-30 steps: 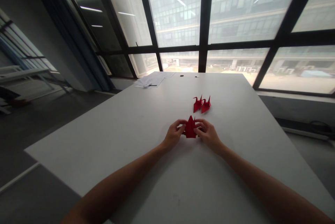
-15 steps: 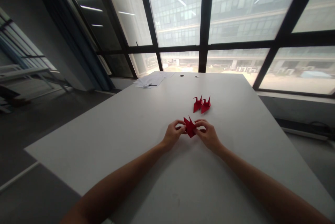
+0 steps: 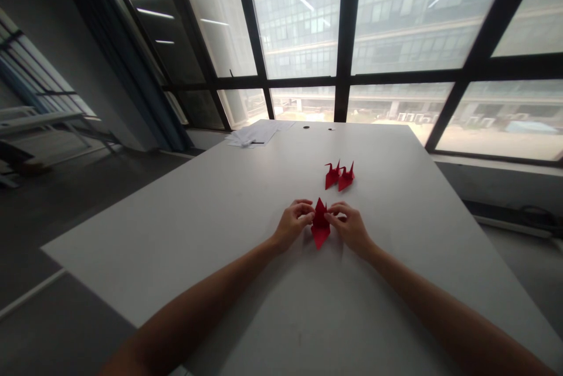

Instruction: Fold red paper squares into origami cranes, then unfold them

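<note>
From the head camera we saw our left hand [image 3: 292, 227] and right hand [image 3: 350, 228] meeting over the near middle of the white table [image 3: 220, 217], each pinching one side of a red fold [image 3: 319, 225] with thumb and fingertips closed on the paper. The fold stood pointed, its lower tip towards us. Two cranes [image 3: 339, 176], also red, sat touching each other just beyond it. White papers [image 3: 255, 133] lay at the far edge.
</note>
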Tool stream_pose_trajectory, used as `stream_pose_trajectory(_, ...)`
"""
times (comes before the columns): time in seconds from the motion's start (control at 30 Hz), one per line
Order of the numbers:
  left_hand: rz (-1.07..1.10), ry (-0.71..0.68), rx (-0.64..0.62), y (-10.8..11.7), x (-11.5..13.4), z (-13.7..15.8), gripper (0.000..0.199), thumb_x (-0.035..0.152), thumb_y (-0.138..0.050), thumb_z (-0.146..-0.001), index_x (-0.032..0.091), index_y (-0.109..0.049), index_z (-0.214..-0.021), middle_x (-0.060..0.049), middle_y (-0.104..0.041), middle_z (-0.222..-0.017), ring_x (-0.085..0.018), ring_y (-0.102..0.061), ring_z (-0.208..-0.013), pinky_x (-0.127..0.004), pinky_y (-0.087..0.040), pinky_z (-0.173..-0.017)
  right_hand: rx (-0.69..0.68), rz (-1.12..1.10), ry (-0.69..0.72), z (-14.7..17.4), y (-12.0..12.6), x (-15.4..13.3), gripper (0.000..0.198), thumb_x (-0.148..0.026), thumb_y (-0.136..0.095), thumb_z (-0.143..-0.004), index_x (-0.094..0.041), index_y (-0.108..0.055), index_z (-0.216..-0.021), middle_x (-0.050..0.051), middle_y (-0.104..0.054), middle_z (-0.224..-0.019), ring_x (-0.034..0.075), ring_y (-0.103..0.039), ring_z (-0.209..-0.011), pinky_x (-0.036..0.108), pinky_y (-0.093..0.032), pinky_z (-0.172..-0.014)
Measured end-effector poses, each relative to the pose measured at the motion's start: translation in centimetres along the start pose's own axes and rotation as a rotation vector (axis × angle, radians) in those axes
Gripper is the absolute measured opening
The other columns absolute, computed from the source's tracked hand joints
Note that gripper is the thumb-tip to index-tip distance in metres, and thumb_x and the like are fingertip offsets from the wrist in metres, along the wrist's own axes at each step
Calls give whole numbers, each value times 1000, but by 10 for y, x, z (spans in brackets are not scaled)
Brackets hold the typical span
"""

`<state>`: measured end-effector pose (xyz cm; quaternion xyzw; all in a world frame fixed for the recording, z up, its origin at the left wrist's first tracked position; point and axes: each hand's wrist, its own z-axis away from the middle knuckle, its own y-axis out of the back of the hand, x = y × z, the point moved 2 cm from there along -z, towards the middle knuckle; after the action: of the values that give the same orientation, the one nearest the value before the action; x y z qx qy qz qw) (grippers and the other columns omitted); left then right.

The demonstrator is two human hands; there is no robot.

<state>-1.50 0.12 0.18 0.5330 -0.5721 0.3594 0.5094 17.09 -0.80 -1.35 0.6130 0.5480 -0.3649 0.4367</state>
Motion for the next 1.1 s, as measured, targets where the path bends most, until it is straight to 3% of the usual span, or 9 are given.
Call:
stream_pose_trajectory(0.1, -44, -32, 47, 2, 0, 0, 15, 30, -68, -79, 15, -69, -83, -11, -59, -119, -21, -62, -101, -32, -52, -84, 36, -7, -1, 0, 2, -3, 22, -40, -67, -81, -18, -70, -78, 6, -67, -82, 18, -60, -72, 29, -48, -63)
stream_pose_trajectory(0.3, 200, 74, 101, 2, -12, -4, 22, 37, -65, -84, 16, -58, -90, -5, -67, -87, -16, -65, -80, -32, -53, -78, 256, -263, -113, -4, 13, 0, 25, -43, -70, -79, -18, -65, -81, 0, -62, -67, 14, -55, -59, 28, -48, -58)
stream_pose_trajectory(0.4, 215, 59, 115, 1, -11, -3, 24, 34, -67, -82, 17, -56, -96, -3, -66, -84, -15, -66, -74, -32, -54, -76, 317, -455, -173, -6, 13, 7, 27, -42, -75, -75, -18, -64, -81, 0, -64, -69, 14, -59, -61, 28, -52, -60)
stream_pose_trajectory(0.57, 14, 31, 20, -3, -5, 1, 18, 28, -63, -85, 15, -65, -97, -4, -68, -80, -15, -67, -74, -27, -52, -71, 395, -594, -225, -7, 13, 9, 28, -39, -81, -70, -18, -65, -81, -1, -67, -70, 13, -63, -63, 27, -56, -64)
stream_pose_trajectory(0.7, -121, 1, -82, -7, -4, 5, 24, 29, -73, -79, 14, -66, -97, -4, -68, -78, -15, -65, -70, -24, -50, -63, 378, -601, -215, -5, 13, 5, 27, -38, -80, -71, -18, -65, -82, 1, -70, -74, 15, -66, -66, 30, -58, -66)
stream_pose_trajectory(0.83, -203, -71, -86, -10, -2, 7, 29, 34, -80, -74, 14, -65, -88, -5, -68, -83, -16, -66, -72, -26, -53, -65, 338, -556, -216, -4, 11, 3, 25, -37, -77, -75, -18, -64, -83, 3, -71, -79, 16, -66, -69, 31, -58, -66)
stream_pose_trajectory(1.1, -312, -175, -57, -12, 6, 9, 30, 43, -65, -88, 15, -66, -77, -3, -65, -78, -13, -63, -63, -23, -51, -59, 376, -583, -213, -5, 14, 2, 26, -30, -76, -71, -21, -58, -88, -1, -67, -75, 13, -62, -63, 29, -55, -62)
